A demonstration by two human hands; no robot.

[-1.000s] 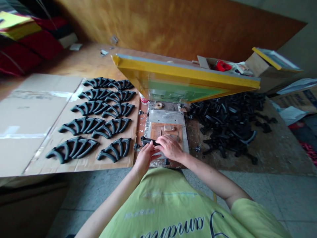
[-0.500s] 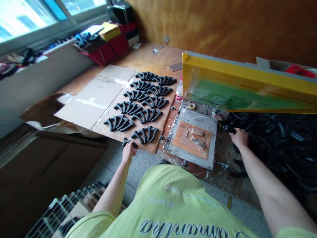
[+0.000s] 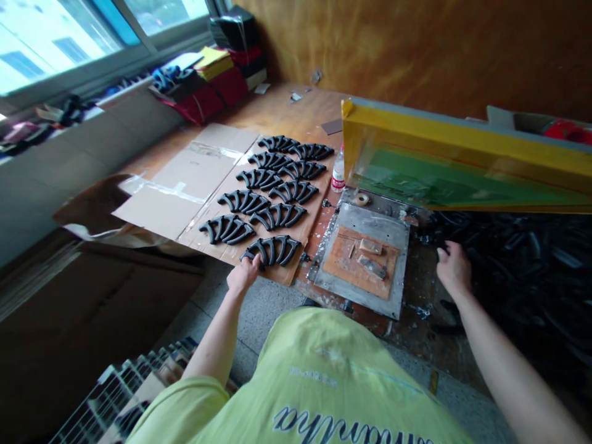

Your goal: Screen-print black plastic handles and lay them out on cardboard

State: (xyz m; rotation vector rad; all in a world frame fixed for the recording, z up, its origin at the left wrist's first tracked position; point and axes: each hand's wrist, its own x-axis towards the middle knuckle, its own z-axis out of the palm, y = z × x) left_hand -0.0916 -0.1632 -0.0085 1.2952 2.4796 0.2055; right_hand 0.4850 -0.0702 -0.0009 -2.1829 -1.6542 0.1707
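My left hand is closed on a curved black handle-like piece at the near left end of the front group on the cardboard sheet. Several fanned groups of the same black pieces lie behind it in two columns. On the right, my right hand is closed at the edge of a heap of loose black pieces. What its fingers hold, if anything, does not show. Between my hands lies a metal plate carrying an orange-brown board with two small worn blocks.
A yellow-edged screen frame with a green mesh stands tilted behind the plate. Beside it are a plastic bottle and a tape roll. Red boxes sit by the window. A wire rack stands at the lower left.
My left hand has moved up and slightly right, bringing its black piece from the cardboard's front edge into line with the front group. My right hand has drawn back a little toward me.
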